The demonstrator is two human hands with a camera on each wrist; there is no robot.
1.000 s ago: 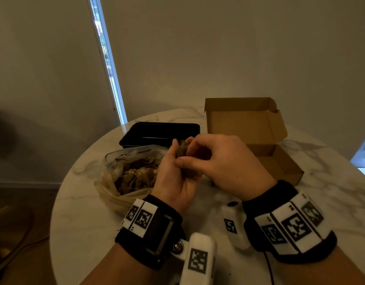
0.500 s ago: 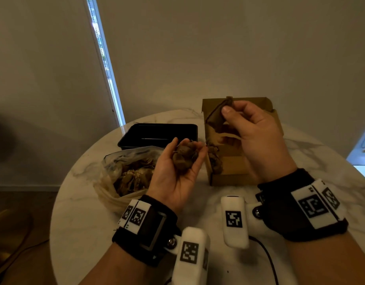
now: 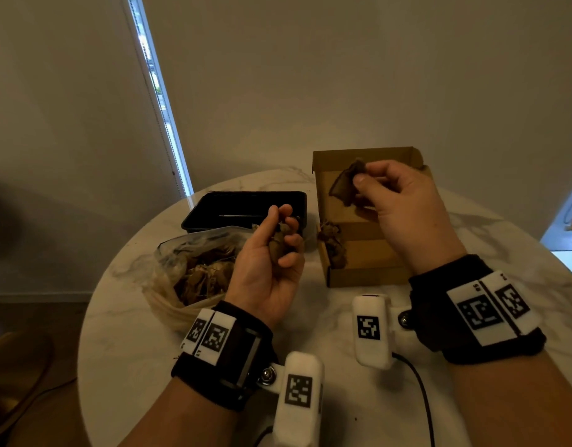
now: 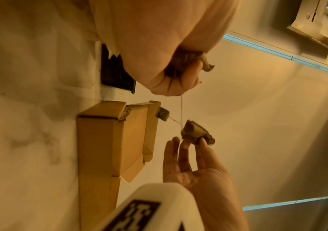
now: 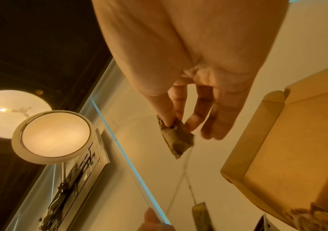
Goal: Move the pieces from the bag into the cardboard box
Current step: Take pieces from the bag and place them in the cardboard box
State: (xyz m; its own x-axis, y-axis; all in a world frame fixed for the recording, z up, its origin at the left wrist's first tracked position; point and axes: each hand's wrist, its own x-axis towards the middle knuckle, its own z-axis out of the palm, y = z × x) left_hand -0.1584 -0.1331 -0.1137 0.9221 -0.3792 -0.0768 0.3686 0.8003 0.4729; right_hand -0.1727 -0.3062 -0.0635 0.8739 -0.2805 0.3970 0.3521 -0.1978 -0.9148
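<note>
Head view: dim and muted; daylight enters through a narrow window slit (image 3: pixel 155 101) and a bright patch at the right edge.
Shadows: soft, under the hands on the counter (image 3: pixel 326 317).
Wrist views: warm orange cast, motion blur, strong edge distortion.
Glare: round ceiling lamp (image 5: pixel 54 136) blown out.

The bench (image 3: pixel 310 321) is glossy white marble with grey veins. The cardboard box (image 3: pixel 365 272) is matt brown. The bag (image 3: pixel 168 253) is clear crinkled plastic; its pieces (image 3: pixel 201 279) look dry, papery. The tray (image 3: pixel 213 209) is shiny black plastic.
</note>
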